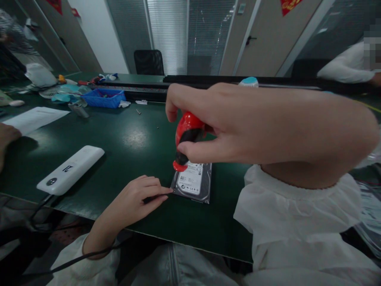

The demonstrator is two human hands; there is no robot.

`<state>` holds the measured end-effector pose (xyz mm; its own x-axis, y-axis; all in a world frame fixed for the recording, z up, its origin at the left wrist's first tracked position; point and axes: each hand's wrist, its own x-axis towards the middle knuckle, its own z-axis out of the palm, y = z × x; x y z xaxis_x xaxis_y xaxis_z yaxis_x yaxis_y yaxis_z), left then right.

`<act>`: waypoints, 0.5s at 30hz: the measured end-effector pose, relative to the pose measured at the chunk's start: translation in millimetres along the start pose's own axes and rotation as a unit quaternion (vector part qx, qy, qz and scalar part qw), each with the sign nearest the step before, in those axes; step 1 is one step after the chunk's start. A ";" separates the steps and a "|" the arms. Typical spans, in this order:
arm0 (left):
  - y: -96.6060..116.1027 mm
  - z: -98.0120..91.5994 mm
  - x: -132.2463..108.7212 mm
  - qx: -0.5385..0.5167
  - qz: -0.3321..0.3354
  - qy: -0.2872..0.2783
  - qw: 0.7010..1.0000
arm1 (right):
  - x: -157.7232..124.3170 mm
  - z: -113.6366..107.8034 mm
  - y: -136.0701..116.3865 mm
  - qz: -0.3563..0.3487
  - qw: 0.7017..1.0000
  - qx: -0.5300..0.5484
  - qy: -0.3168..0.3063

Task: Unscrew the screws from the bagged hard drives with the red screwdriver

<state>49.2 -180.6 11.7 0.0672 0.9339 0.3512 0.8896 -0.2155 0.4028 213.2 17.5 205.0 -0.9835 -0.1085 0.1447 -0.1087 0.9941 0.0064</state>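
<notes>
A flat, rectangular hard drive (pixel 195 180), metal-rimmed with a white printed label, is lying just below the frame's centre. The left hand (pixel 141 196) is touching its lower-left corner, index fingertip extended, grip apart. Above, the right hand (pixel 223 119) is clamping its grip around a glossy red-and-black tool (pixel 188 122); whether this is touching the drive, cannot tell. Smooth green bench (pixel 131 159) is running from drive to near edge, and leftward to a rounded white slab device (pixel 71 169). A blue plastic basket (pixel 104 99) is sitting upper left.
</notes>
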 end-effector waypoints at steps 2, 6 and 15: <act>0.3 -0.2 0.1 0.000 0.000 0.001 1.000 | 0.4 -0.2 -0.9 -0.005 1.000 0.011 -0.005; -0.1 -0.6 -0.1 -0.001 -0.008 -0.003 1.000 | 2.3 -0.1 -1.8 0.009 1.000 0.004 0.012; -0.2 -0.6 -1.5 0.006 -0.004 -0.002 1.000 | 3.7 -1.9 -3.3 0.008 1.000 0.018 -0.004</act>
<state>48.7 -182.2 11.6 0.0605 0.9367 0.3450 0.8952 -0.2038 0.3964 210.1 13.8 207.4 -0.9863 -0.0925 0.1364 -0.0976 0.9947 -0.0312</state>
